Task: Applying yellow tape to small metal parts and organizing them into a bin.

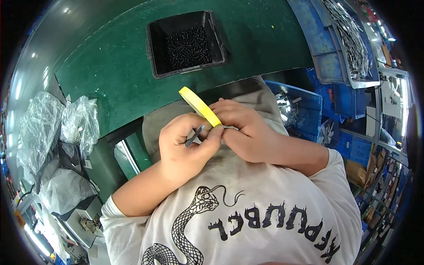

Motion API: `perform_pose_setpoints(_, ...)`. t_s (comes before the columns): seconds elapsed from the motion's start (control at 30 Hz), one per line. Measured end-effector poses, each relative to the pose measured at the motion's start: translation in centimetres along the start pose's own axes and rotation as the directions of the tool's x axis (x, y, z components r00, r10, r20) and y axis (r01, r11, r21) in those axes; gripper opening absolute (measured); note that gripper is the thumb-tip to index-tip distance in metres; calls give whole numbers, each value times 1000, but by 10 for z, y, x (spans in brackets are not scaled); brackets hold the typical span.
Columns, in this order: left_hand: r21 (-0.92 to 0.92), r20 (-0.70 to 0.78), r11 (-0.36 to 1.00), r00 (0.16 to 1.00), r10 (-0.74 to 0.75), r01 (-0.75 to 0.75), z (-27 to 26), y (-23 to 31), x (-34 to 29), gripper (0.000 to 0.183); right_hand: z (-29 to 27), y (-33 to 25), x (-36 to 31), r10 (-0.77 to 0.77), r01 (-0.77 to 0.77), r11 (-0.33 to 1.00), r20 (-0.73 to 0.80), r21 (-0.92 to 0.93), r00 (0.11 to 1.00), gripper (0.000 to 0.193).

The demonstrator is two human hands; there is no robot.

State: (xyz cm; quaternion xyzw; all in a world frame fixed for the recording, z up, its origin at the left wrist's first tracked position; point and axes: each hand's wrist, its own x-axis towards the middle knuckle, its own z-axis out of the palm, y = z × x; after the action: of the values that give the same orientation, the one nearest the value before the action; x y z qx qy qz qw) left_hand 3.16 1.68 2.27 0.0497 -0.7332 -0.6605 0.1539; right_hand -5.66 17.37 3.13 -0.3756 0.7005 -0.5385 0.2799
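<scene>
A roll of bright yellow tape (198, 106) stands on edge between my two hands, close in front of my chest. My left hand (181, 143) is closed, with its thumb and fingers at the near end of the roll. A short, slim dark piece with a paler grey tip (193, 137) sticks out of the curl of the same hand; its kind does not show. My right hand (245, 130) is closed too, fingers bent against the roll's right side and thumb beside the left thumb. The fingertips at the roll are partly hidden.
A black bin (152, 55) with many small black parts stands on the green table (119, 62). At the right are a blue bin (320, 39) of long metal pieces and a lower blue crate (304, 95). Clear plastic bags (79, 119) lie at the left.
</scene>
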Motion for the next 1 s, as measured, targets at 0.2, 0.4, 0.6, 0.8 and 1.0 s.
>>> perform_pose_setpoints(0.2, -8, 3, 1000, 1000, -6, 6, 0, -2, 2, 17, 1, 4, -1, -5, 6, 1000, -17, 22, 1000, 28)
perform_pose_setpoints(0.4, 50, -1, 999, 1000, -13, 13, 1, 1, 2, 16, -1, 5, 0, -7, 7, 1000, -15, 14, 1000, 30)
perform_pose_setpoints(0.6, -43, -31, 995, 995, -93, 92, 0, 8, 2, 15, -1, 13, -2, 8, -8, 1000, 8, -13, 1000, 31)
perform_pose_setpoints(0.8, -142, -48, 958, 965, -258, 249, -6, 1, 1, 16, -1, 9, -4, -10, 9, 999, 13, 50, 1000, 26)
perform_pose_setpoints(1.0, -493, 53, 812, 942, -331, 313, -7, 7, 11, 9, -6, 8, -7, -110, 110, 992, 1, -60, 994, 23)
